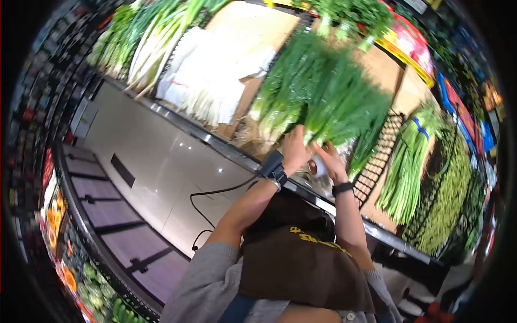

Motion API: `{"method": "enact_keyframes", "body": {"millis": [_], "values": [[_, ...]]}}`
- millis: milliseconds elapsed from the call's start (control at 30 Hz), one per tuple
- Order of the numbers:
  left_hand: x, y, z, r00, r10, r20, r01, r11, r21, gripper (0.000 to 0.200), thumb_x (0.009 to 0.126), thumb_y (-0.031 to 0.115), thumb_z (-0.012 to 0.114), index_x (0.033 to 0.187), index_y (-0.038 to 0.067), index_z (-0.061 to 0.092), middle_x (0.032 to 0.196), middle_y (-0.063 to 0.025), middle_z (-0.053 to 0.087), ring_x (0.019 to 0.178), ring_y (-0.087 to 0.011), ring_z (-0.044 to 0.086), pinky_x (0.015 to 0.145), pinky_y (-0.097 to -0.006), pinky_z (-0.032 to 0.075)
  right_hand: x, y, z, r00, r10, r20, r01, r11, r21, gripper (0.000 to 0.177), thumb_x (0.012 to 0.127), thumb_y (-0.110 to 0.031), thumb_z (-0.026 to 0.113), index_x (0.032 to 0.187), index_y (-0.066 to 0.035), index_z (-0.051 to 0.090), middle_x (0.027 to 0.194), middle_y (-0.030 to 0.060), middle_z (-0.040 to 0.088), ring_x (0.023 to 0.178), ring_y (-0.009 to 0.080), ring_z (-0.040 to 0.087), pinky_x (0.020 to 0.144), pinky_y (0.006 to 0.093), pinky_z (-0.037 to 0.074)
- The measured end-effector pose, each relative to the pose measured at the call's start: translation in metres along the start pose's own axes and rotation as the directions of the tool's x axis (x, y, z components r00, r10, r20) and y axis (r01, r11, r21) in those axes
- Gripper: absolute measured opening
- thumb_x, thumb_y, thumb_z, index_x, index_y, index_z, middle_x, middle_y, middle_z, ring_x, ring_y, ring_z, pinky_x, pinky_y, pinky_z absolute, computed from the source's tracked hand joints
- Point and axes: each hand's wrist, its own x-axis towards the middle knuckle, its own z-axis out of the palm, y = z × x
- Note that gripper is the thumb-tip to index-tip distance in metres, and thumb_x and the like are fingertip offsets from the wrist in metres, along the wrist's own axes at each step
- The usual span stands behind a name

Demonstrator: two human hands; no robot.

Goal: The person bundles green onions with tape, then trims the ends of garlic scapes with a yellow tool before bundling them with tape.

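Note:
My left hand (296, 150) is closed at the stem end of a bunch of feathery dill-like greens (336, 105), its fingertips partly hidden among the stems. Close beside it, my right hand (331, 163) has its fingers bent inward at the same stems. A white roll with a reddish-brown core, like a roll of tape (319, 166), sits between the two hands, against the right one. More of these feathery greens (285, 81) lie to the left, roots toward me.
White-wrapped stalks (202, 72) and long green onions (164, 40) lie on the display at left. A black mesh divider (379, 156) separates off celery-like stalks with a blue band (406, 172). A metal rail (199, 132) edges the display; a dark cable (226, 190) hangs near my left arm.

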Motion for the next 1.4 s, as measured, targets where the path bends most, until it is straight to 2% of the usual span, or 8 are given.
{"method": "enact_keyframes", "body": {"millis": [67, 367, 533, 667, 867, 967, 1067, 1400], "values": [[0.011, 0.039, -0.027, 0.934, -0.275, 0.226, 0.297, 0.952, -0.070, 0.051, 0.073, 0.012, 0.061, 0.119, 0.009, 0.038, 0.104, -0.0216, 0.057, 0.096, -0.0391, 0.055, 0.079, -0.0452, 0.044, 0.000, -0.007, -0.006, 0.985, -0.018, -0.171, 0.015, 1.000, -0.014, 0.073, 0.074, -0.027, 0.074, 0.124, 0.007, 0.032, 0.107, 0.0196, 0.054, 0.078, 0.0160, 0.057, 0.051, 0.0227, 0.047], [-0.027, 0.052, 0.037, 0.846, 0.034, 0.532, 0.038, 0.992, -0.124, 0.069, 0.075, 0.018, 0.062, 0.130, -0.005, 0.028, 0.114, -0.0285, 0.050, 0.103, -0.0392, 0.054, 0.086, -0.0392, 0.045, -0.070, -0.039, -0.087, 0.956, -0.092, -0.278, -0.166, 0.613, -0.772, 0.069, 0.069, -0.037, 0.073, 0.118, 0.004, 0.045, 0.097, 0.0227, 0.062, 0.087, 0.0326, 0.062, 0.077, 0.0363, 0.048], [0.038, 0.016, -0.078, 0.917, 0.303, -0.260, -0.174, 0.890, 0.422, 0.054, 0.072, 0.014, 0.066, 0.118, 0.000, 0.043, 0.101, -0.0198, 0.051, 0.095, -0.0337, 0.050, 0.080, -0.0431, 0.040, -0.090, -0.046, -0.074, 0.876, -0.327, -0.355, -0.130, 0.549, -0.826, 0.052, 0.076, -0.036, 0.067, 0.109, 0.000, 0.050, 0.090, 0.0185, 0.063, 0.086, 0.0319, 0.061, 0.075, 0.0394, 0.048], [0.051, -0.029, -0.066, 0.988, -0.093, 0.122, 0.041, 0.926, 0.376, 0.055, 0.074, 0.010, 0.064, 0.121, 0.000, 0.038, 0.099, -0.0214, 0.054, 0.091, -0.0349, 0.054, 0.076, -0.0439, 0.043, -0.099, -0.054, -0.059, 0.846, -0.437, -0.307, -0.013, 0.557, -0.830, 0.044, 0.075, -0.032, 0.069, 0.105, -0.004, 0.053, 0.084, 0.0122, 0.063, 0.080, 0.0306, 0.061, 0.071, 0.0381, 0.048], [0.001, 0.066, -0.056, 0.876, 0.072, 0.476, -0.223, 0.937, 0.270, 0.057, 0.072, 0.016, 0.064, 0.122, 0.000, 0.042, 0.108, -0.0227, 0.052, 0.090, -0.0382, 0.056, 0.075, -0.0434, 0.046, -0.072, -0.052, -0.015, 0.929, -0.364, -0.072, 0.238, 0.733, -0.637, 0.036, 0.076, -0.028, 0.066, 0.098, -0.001, 0.060, 0.077, 0.0139, 0.065, 0.070, 0.0287, 0.062, 0.065, 0.0345, 0.048], [0.019, 0.038, -0.067, 0.857, 0.438, 0.271, -0.458, 0.889, 0.012, 0.047, 0.068, 0.021, 0.071, 0.107, 0.001, 0.055, 0.104, -0.0184, 0.052, 0.097, -0.0341, 0.052, 0.080, -0.0439, 0.042, -0.059, -0.035, -0.017, 0.920, -0.379, -0.098, 0.139, 0.551, -0.823, 0.035, 0.075, -0.035, 0.065, 0.090, -0.004, 0.061, 0.076, 0.0153, 0.064, 0.071, 0.0304, 0.063, 0.065, 0.0383, 0.049], [0.059, -0.002, -0.094, 0.949, 0.300, -0.094, -0.253, 0.906, 0.338, 0.051, 0.075, 0.015, 0.063, 0.119, -0.002, 0.044, 0.115, -0.0223, 0.047, 0.106, -0.0377, 0.045, 0.089, -0.0437, 0.037, -0.055, -0.050, -0.002, 0.975, -0.222, -0.025, 0.123, 0.628, -0.768, 0.040, 0.075, -0.036, 0.065, 0.104, -0.009, 0.059, 0.081, 0.0159, 0.065, 0.075, 0.0313, 0.063, 0.067, 0.0399, 0.049], [0.081, -0.069, -0.078, 0.988, 0.154, 0.027, -0.147, 0.850, 0.507, 0.082, 0.074, 0.022, 0.065, 0.134, -0.008, 0.018, 0.129, -0.0299, 0.031, 0.117, -0.0424, 0.034, 0.099, -0.0442, 0.028, 0.008, -0.038, 0.008, 0.985, -0.149, 0.091, 0.153, 0.496, -0.855, 0.062, 0.079, -0.044, 0.060, 0.134, -0.023, 0.039, 0.095, 0.0149, 0.064, 0.093, 0.0332, 0.059, 0.079, 0.0425, 0.046]]}}
